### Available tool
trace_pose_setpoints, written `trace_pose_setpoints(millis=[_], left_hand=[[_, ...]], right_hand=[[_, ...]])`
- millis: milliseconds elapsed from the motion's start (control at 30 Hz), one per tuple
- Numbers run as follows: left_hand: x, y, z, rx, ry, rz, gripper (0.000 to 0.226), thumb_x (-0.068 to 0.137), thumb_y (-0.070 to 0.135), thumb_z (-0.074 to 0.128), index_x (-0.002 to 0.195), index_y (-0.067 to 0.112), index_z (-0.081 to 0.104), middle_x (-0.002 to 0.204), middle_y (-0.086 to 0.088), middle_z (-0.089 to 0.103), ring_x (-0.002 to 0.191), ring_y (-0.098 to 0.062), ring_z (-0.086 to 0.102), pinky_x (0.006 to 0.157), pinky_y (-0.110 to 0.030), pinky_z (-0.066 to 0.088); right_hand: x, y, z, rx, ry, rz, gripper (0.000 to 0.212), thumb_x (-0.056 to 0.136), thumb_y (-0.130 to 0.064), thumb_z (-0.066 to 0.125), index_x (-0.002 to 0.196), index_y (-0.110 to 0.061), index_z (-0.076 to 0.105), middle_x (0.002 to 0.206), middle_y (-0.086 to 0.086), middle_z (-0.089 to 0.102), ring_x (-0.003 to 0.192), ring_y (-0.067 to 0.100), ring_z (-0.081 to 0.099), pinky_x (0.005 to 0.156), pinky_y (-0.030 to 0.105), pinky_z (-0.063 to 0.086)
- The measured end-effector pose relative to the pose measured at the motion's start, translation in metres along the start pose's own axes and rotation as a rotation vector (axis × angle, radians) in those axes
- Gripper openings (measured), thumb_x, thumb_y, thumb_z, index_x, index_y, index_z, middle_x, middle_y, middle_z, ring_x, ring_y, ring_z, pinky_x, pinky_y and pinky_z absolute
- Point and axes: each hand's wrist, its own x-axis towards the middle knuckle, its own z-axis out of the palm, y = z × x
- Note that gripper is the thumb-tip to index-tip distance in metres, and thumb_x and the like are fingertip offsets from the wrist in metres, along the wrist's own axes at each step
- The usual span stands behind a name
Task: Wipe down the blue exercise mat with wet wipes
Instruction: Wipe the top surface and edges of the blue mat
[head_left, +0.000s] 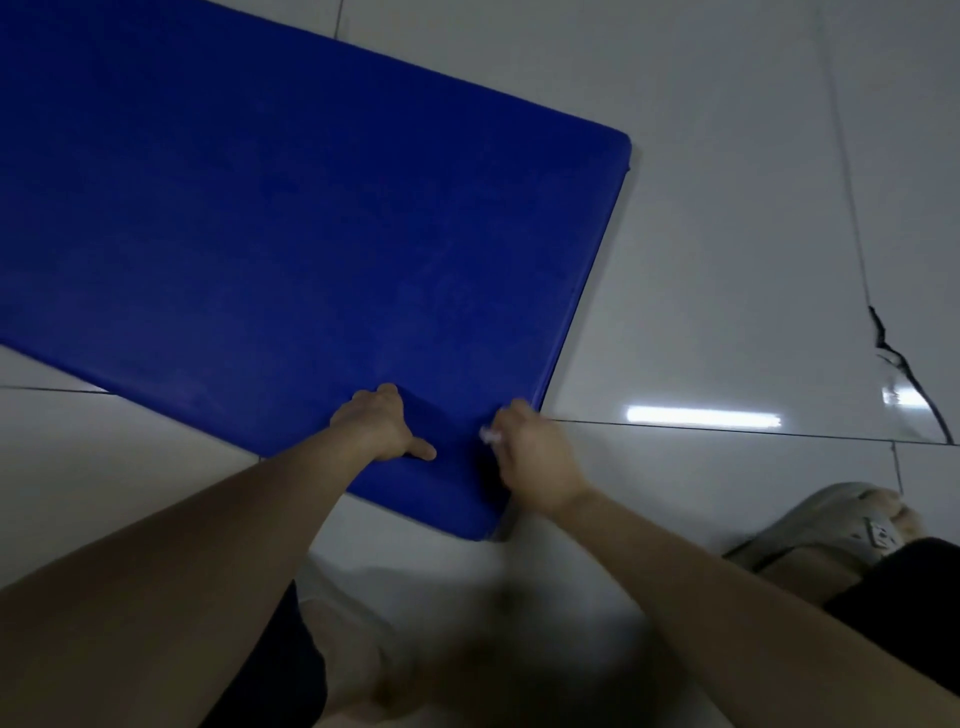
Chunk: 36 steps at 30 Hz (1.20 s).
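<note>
**Q:** Where does the blue exercise mat (260, 208) lie?

**A:** It lies flat on the white tile floor (727, 208) and fills the field from 9 to 12 o'clock. Its near corner points toward 6 o'clock.

**Q:** How is the left arm posed?

**A:** The left forearm enters from 8 o'clock, nearly straight. The left hand (382, 426) rests palm down on the mat close to that near corner. Its fingers are laid forward on the surface and the thumb is splayed toward 3 o'clock. It holds nothing.

**Q:** And the right arm?

**A:** The right forearm enters from 4 o'clock. The right hand (530, 457) sits at the mat's right edge, just beside the left hand, at its 3 o'clock. The fingers are curled round a wet wipe (488, 434), of which only a small, blurred white tuft shows on the thumb side.

**Q:** What else appears?

**A:** A foot in a grey slipper (831, 525) stands on the floor at 4 o'clock, well apart from the mat. At 3 o'clock a dark crack (893, 358) runs through a tile, with a bright light reflection (701, 415) near it.
</note>
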Motion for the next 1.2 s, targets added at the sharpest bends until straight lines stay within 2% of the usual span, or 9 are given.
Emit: trace_pose_setpoints(millis=[167, 300, 400, 533, 667, 767, 833, 967, 1200], left_hand=[[0.001, 0.0, 0.002, -0.01, -0.005, 0.016, 0.116, 0.069, 0.071, 0.079, 0.153, 0.015, 0.023, 0.145, -0.013, 0.041, 0.124, -0.03, 0.051, 0.1, -0.044, 0.05], [0.0, 0.002, -0.001, -0.007, -0.012, 0.018, 0.117, 0.069, 0.07, 0.079, 0.154, 0.014, 0.021, 0.146, -0.013, 0.04, 0.125, -0.029, 0.05, 0.101, -0.042, 0.05], [0.0, 0.002, -0.001, -0.007, -0.013, 0.004, 0.117, 0.067, 0.071, 0.08, 0.153, 0.015, 0.023, 0.146, -0.012, 0.041, 0.123, -0.029, 0.051, 0.098, -0.041, 0.051], [-0.003, 0.003, 0.0, -0.006, 0.006, 0.008, 0.113, 0.069, 0.069, 0.08, 0.151, 0.014, 0.025, 0.144, -0.012, 0.042, 0.12, -0.029, 0.053, 0.092, -0.04, 0.052], [-0.001, 0.002, 0.0, -0.011, 0.003, 0.001, 0.114, 0.068, 0.069, 0.081, 0.151, 0.014, 0.026, 0.144, -0.012, 0.043, 0.121, -0.03, 0.053, 0.094, -0.041, 0.052], [0.0, 0.003, 0.0, -0.004, 0.003, -0.005, 0.116, 0.069, 0.069, 0.08, 0.153, 0.014, 0.023, 0.146, -0.013, 0.041, 0.122, -0.03, 0.053, 0.093, -0.04, 0.052], [-0.001, 0.002, 0.0, 0.001, 0.008, -0.007, 0.115, 0.069, 0.07, 0.08, 0.152, 0.014, 0.024, 0.145, -0.013, 0.042, 0.121, -0.03, 0.053, 0.092, -0.04, 0.052], [0.0, 0.0, 0.001, -0.008, 0.003, 0.0, 0.114, 0.069, 0.07, 0.079, 0.152, 0.016, 0.024, 0.144, -0.011, 0.042, 0.121, -0.029, 0.053, 0.097, -0.042, 0.052], [-0.001, 0.001, 0.0, -0.009, 0.0, 0.018, 0.111, 0.07, 0.069, 0.079, 0.151, 0.014, 0.026, 0.142, -0.012, 0.043, 0.119, -0.027, 0.053, 0.096, -0.041, 0.052]], right_hand=[[0.083, 0.049, -0.054, -0.078, 0.217, 0.356, 0.01, 0.097, -0.01, 0.057, 0.096, -0.002, 0.062, 0.102, 0.015, 0.059, 0.078, 0.033, 0.061, 0.063, 0.034, 0.04], [0.082, 0.041, -0.04, -0.078, 0.244, 0.417, 0.012, 0.099, -0.012, 0.054, 0.097, -0.002, 0.061, 0.098, 0.016, 0.06, 0.078, 0.035, 0.061, 0.063, 0.033, 0.038], [0.041, 0.017, -0.014, -0.027, 0.218, 0.326, 0.011, 0.098, -0.012, 0.055, 0.095, -0.005, 0.063, 0.095, 0.015, 0.061, 0.074, 0.033, 0.061, 0.063, 0.034, 0.044], [-0.045, -0.016, 0.019, -0.01, 0.012, 0.041, 0.012, 0.091, -0.013, 0.057, 0.099, -0.011, 0.066, 0.098, 0.009, 0.063, 0.08, 0.028, 0.063, 0.07, 0.042, 0.057], [-0.066, -0.023, 0.034, 0.0, -0.055, -0.047, 0.026, 0.095, -0.022, 0.045, 0.106, -0.013, 0.066, 0.099, 0.005, 0.063, 0.074, 0.022, 0.062, 0.066, 0.036, 0.058], [-0.041, -0.009, 0.026, -0.098, 0.019, -0.114, 0.011, 0.088, -0.019, 0.06, 0.096, -0.013, 0.066, 0.09, 0.005, 0.061, 0.064, 0.023, 0.061, 0.053, 0.03, 0.05], [-0.018, -0.001, 0.017, -0.152, 0.095, -0.055, 0.015, 0.082, -0.017, 0.075, 0.088, -0.014, 0.062, 0.084, 0.006, 0.058, 0.057, 0.025, 0.058, 0.046, 0.028, 0.041], [0.037, 0.018, -0.009, -0.177, 0.245, 0.149, 0.01, 0.093, -0.016, 0.066, 0.094, -0.008, 0.062, 0.091, 0.013, 0.059, 0.063, 0.03, 0.059, 0.052, 0.033, 0.043], [0.09, 0.045, -0.051, -0.025, 0.254, 0.479, 0.015, 0.099, -0.019, 0.058, 0.109, -0.008, 0.055, 0.109, 0.007, 0.057, 0.084, 0.024, 0.059, 0.067, 0.03, 0.039]])
